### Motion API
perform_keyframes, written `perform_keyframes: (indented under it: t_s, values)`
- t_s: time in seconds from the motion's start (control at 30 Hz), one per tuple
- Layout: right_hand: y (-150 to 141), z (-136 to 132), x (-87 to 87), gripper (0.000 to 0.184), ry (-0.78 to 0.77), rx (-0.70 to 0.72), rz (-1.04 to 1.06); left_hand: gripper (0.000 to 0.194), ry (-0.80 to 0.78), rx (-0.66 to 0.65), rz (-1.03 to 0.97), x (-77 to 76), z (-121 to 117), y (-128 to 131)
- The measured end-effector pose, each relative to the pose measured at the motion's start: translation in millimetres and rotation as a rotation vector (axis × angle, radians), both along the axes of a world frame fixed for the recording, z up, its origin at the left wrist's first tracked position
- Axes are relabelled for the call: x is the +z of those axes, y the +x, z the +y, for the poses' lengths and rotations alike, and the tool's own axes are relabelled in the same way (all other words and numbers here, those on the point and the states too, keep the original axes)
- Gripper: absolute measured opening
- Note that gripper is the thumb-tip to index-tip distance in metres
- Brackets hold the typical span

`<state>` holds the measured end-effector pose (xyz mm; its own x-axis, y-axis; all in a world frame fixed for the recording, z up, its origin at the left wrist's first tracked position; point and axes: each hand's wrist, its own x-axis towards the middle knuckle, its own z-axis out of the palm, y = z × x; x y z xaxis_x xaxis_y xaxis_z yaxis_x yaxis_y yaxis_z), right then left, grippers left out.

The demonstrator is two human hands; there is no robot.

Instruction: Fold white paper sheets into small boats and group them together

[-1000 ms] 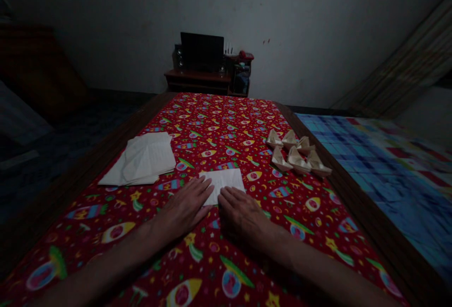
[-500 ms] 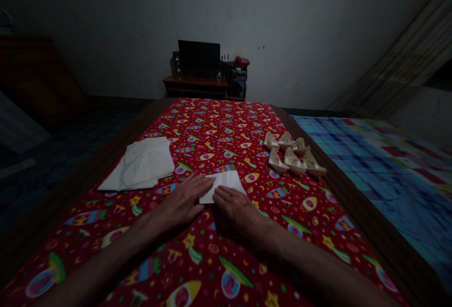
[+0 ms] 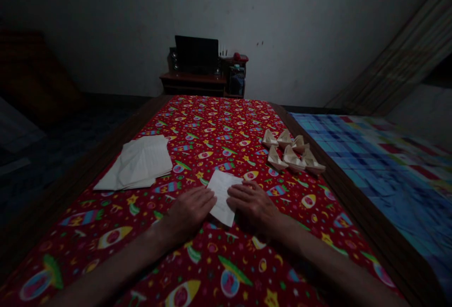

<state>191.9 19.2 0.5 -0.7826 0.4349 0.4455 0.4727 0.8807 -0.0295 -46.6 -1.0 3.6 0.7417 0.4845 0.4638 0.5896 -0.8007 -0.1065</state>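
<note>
A small white folded sheet of paper (image 3: 222, 194) lies turned at an angle on the red patterned cloth in front of me. My left hand (image 3: 192, 209) grips its left edge, fingers close together on top. At the right edge, my right hand (image 3: 252, 202) has its fingers bent over the paper. Both thumbs are mostly hidden. To the left rests a loose stack of white paper sheets (image 3: 141, 162). Several folded paper boats (image 3: 291, 154) stand in two rows on the right side of the cloth.
The red cloth (image 3: 219, 123) covers a long table with dark wooden edges (image 3: 339, 208). Beyond its far end stand a black monitor (image 3: 197, 53) and a red telephone (image 3: 240, 57) on a wooden stand. A blue checked sheet (image 3: 374, 165) spreads out on the right.
The folded paper has been rotated, so a corner now points toward me. My hands have moved apart to its two sides. The view has shifted slightly.
</note>
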Motion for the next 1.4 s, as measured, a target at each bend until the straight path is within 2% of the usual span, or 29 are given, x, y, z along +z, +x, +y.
perform_keyframes:
  t_s: [0.1,0.23,0.4,0.5,0.57,0.63,0.7,0.8,0.87,0.93,1.03,1.23,1.4]
  values:
    - [2,-14,3.9,0.018,-0.021,0.013,-0.044,0.023,-0.037,0.087,0.001,3.7,-17,9]
    - [6,-19,-5.4,0.017,-0.067,-0.007,0.078,0.015,-0.193,0.139,-0.010,9.9,-24,11]
    - [11,-17,-10.5,0.020,-0.307,-0.011,0.273,0.012,-0.467,0.069,-0.286,2.9,-12,3]
    - [10,-18,-7.4,0.017,-0.438,-0.118,0.364,0.013,-0.581,0.066,-0.462,-4.8,-1,0]
    - [7,-16,-6.3,0.015,-0.499,-0.252,0.396,0.014,-0.624,0.174,-0.527,-6.2,6,0]
    - [3,-12,-5.4,0.015,-0.551,-0.367,0.408,0.015,-0.672,0.344,-0.534,-3.7,10,3]
    - [-2,-7,-3.8,0.017,-0.595,-0.426,0.403,0.017,-0.702,0.492,-0.500,0.7,13,7]
    - [-5,-1,0.6,0.022,-0.598,-0.479,0.368,0.030,-0.666,0.580,-0.429,4.5,14,14]
    - [-5,1,2.9,0.025,-0.579,-0.528,0.324,0.045,-0.596,0.589,-0.363,3.3,14,17]
    - [-4,3,3.4,0.027,-0.552,-0.555,0.277,0.052,-0.509,0.588,-0.271,0.0,14,20]
    - [-3,6,0.8,0.027,-0.487,-0.553,0.219,0.049,-0.409,0.592,-0.147,-4.8,15,21]
    - [-5,13,-1.0,0.025,-0.379,-0.555,0.097,0.043,-0.353,0.596,-0.062,-6.8,17,18]
    - [-7,16,1.9,0.025,-0.380,-0.546,0.062,0.026,-0.289,0.493,-0.050,-0.7,19,20]
